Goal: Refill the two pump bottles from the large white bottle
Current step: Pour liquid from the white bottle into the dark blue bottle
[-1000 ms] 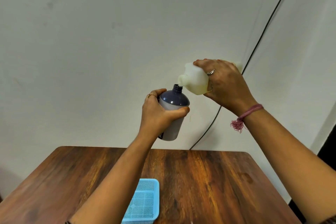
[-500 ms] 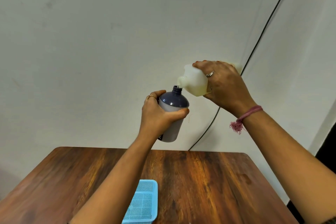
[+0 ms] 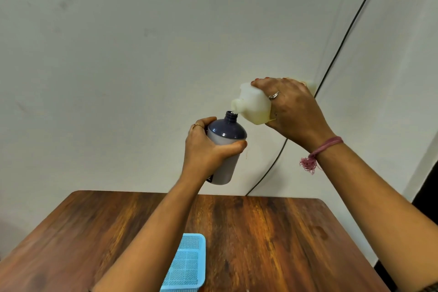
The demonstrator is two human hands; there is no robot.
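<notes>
My left hand point(image 3: 205, 149) grips a pump bottle point(image 3: 227, 149) with a dark blue shoulder and pale body, held upright in the air above the table. Its pump is off and the neck is uncovered. My right hand point(image 3: 291, 114) holds the large white bottle point(image 3: 253, 106) tipped on its side, spout pointing left and down. The spout sits just above and to the right of the pump bottle's neck, with a drop of white liquid at its lip. The second pump bottle is out of view.
A brown wooden table point(image 3: 272, 239) lies below my arms. A light blue mesh basket point(image 3: 187, 265) sits near its front edge, partly behind my left forearm. A black cable point(image 3: 341, 42) runs down the pale wall behind.
The white bottle's spout has lifted slightly off the pump bottle's neck and shifted a little to the right. Both hands keep their holds.
</notes>
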